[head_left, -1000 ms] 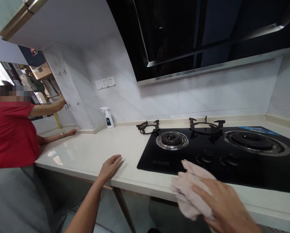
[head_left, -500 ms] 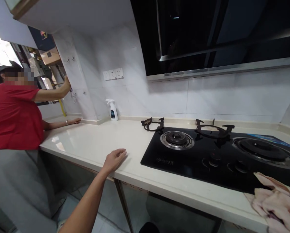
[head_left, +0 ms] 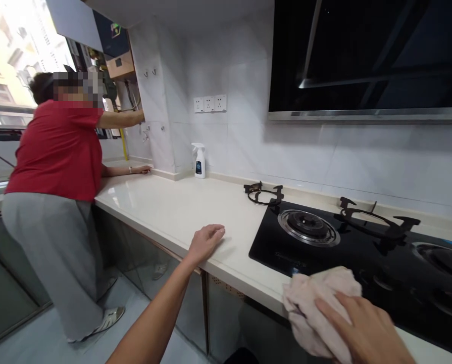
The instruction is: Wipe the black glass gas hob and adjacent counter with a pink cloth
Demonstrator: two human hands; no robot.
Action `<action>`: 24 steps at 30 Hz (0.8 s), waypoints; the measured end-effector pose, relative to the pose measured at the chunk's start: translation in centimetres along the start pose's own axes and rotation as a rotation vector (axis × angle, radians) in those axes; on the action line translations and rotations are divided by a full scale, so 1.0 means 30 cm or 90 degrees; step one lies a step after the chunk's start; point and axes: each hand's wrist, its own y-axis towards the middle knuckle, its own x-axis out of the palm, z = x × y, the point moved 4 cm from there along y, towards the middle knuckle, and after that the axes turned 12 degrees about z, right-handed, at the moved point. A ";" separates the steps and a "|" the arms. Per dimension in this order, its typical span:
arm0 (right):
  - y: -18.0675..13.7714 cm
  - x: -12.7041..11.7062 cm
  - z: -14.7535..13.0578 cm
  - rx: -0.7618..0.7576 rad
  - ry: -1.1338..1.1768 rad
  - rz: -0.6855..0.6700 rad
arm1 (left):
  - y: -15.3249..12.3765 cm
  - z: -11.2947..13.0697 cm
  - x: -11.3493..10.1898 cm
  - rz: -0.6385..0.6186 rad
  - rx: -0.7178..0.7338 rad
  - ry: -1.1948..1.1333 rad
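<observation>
My left hand [head_left: 206, 241] rests on the white countertop [head_left: 165, 202] near its front edge, fingers loosely extended, holding nothing. In my right hand [head_left: 365, 326] is a crumpled pale pink cloth [head_left: 320, 303], bunched under the fingers at the front edge of the black gas stove [head_left: 271, 250]. Part of the cloth hangs over the counter edge. The stove's left burner [head_left: 309, 226] lies beyond the cloth, and its control knobs are partly in shadow to the right.
Two pan supports [head_left: 263, 194] lie along the back of the stove. A white spray bottle [head_left: 199, 162] stands against the wall below the sockets [head_left: 209, 103]. The dark range hood [head_left: 365, 60] overhangs the stove. At left, a person in a red top [head_left: 59, 146] leans on the counter, reaching behind the wall pillar.
My right hand has come in from the lower right with the cloth, moving left over the stove's front edge. The view has turned left; my left hand stays on the counter.
</observation>
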 end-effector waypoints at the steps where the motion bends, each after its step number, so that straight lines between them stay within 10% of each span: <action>1: 0.075 0.020 -0.067 -0.003 0.019 0.010 | -0.005 0.001 -0.002 0.009 0.007 -0.019; 12: 0.671 0.233 -0.585 -0.042 0.226 -0.098 | -0.156 -0.033 -0.200 0.157 0.171 -0.100; 19: 0.728 0.232 -0.587 -0.035 0.322 -0.095 | -0.133 -0.080 -0.240 0.166 0.129 -0.051; 24: 0.580 0.153 -0.430 0.016 0.333 -0.067 | -0.142 -0.031 -0.197 0.026 0.223 0.162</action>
